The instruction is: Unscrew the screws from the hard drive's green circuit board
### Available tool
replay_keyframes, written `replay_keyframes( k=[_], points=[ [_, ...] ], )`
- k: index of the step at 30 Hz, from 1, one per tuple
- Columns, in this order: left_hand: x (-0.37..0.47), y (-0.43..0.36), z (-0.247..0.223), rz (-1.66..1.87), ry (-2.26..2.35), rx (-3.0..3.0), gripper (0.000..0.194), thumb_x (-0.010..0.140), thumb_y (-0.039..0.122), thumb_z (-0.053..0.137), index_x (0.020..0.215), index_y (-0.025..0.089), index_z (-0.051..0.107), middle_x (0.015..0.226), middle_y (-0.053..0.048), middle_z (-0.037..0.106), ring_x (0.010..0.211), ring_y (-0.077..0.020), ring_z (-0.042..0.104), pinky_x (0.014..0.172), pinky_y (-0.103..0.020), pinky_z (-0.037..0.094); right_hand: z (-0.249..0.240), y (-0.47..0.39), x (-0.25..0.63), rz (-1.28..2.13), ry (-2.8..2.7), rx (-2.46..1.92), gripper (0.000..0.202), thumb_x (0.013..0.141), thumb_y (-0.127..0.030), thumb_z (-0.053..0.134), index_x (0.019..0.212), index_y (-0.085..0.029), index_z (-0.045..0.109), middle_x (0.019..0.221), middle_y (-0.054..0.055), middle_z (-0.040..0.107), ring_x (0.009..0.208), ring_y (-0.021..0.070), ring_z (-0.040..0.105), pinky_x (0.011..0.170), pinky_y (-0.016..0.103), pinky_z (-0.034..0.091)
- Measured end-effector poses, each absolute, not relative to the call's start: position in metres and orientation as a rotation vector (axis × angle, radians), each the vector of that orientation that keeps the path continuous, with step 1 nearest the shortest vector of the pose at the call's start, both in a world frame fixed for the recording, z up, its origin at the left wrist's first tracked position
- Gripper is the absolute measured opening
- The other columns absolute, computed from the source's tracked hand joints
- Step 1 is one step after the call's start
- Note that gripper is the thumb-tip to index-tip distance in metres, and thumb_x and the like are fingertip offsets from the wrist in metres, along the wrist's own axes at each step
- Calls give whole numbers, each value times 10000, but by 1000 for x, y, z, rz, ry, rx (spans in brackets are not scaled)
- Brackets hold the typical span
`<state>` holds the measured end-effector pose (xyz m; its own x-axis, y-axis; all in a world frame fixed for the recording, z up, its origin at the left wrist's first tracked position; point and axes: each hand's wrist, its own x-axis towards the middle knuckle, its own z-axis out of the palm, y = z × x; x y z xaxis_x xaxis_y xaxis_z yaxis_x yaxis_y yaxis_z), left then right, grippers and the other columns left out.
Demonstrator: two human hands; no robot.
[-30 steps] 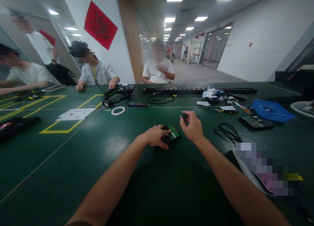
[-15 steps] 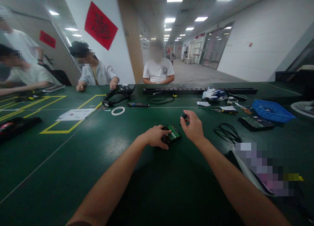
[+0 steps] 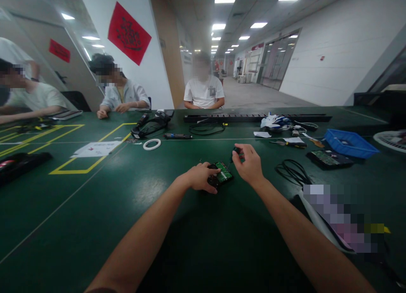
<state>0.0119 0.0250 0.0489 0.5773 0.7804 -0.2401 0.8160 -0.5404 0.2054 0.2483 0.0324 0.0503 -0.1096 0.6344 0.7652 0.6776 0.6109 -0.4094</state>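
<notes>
A hard drive (image 3: pixel 225 174) lies on the green table with its green circuit board facing up. My left hand (image 3: pixel 201 176) is closed over its left end, thumb and fingers on the edges and covering part of it. Pinched in my right hand (image 3: pixel 248 162) is a small screwdriver (image 3: pixel 236 150) with a dark handle. Its thin shaft slants down to the right part of the circuit board; the exact contact at the tip is too small to tell.
At right are a second hard drive (image 3: pixel 330 158), a blue tray (image 3: pixel 350 144), a coiled black cable (image 3: pixel 293 172) and a yellow-black screwdriver (image 3: pixel 293 144). A white tape roll (image 3: pixel 152 145) and paper sheets (image 3: pixel 95 149) lie left. Across the table sit several people.
My hands, the hard drive and the screwdriver keep nearly the same place. The camera view shifts slightly. A person at the far left draws a hand back from the black straps.
</notes>
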Motion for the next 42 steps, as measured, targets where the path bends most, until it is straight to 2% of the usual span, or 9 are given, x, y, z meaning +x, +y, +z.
replay_keyframes(
  k=[4,10,15,19,25,33,39,42],
  points=[
    [12,25,49,-169,1312,2519,1040,646,793,668,1530,376,312,1559,-106,282,1312,-401,416,1050,-474,369,50,33,249,-33,-1782,-1079,272,934,-368,549,1151,-211,598,1095,114,609,848,223,635,755,402,584],
    [13,24,51,-175,1316,2513,1038,644,787,677,1528,378,316,1559,-110,280,1315,-406,415,1046,-480,371,52,31,247,32,-1806,-1019,282,935,-325,524,1194,-230,578,1150,112,621,946,243,640,736,397,600],
    [13,23,52,-180,1320,2520,1032,651,779,678,1528,369,321,1555,-112,291,1311,-403,423,1047,-474,373,47,35,247,-23,-1772,-1078,276,913,-348,560,1149,-205,571,1067,112,632,832,227,633,721,392,578],
    [14,23,52,-189,1316,2519,1032,654,778,677,1530,372,314,1557,-112,281,1309,-401,423,1049,-476,370,47,36,249,-77,-1761,-1102,286,894,-398,602,1102,-204,581,1059,112,615,869,240,626,739,391,563],
    [13,23,52,-161,1316,2520,1030,645,783,678,1525,383,320,1546,-109,296,1301,-401,425,1037,-475,382,46,36,248,-17,-1776,-1092,263,961,-343,484,1175,-205,550,1087,121,627,921,244,632,770,396,557],
    [13,23,52,-157,1310,2508,1023,647,783,675,1523,384,325,1550,-106,290,1301,-404,424,1037,-483,382,45,37,250,-2,-1743,-1130,277,944,-412,540,1122,-200,561,1025,109,647,867,245,647,758,409,565],
    [13,23,52,-165,1317,2511,1027,647,784,675,1523,379,327,1548,-110,295,1309,-410,416,1047,-488,369,50,31,247,-42,-1789,-1064,279,981,-355,471,1195,-216,584,1098,117,639,943,244,636,850,427,551],
    [13,23,52,-164,1312,2512,1038,639,788,678,1524,376,326,1551,-116,291,1311,-412,414,1045,-488,373,49,33,247,-25,-1775,-1065,280,971,-364,489,1181,-207,587,1105,124,633,939,245,637,798,409,572]
  ],
)
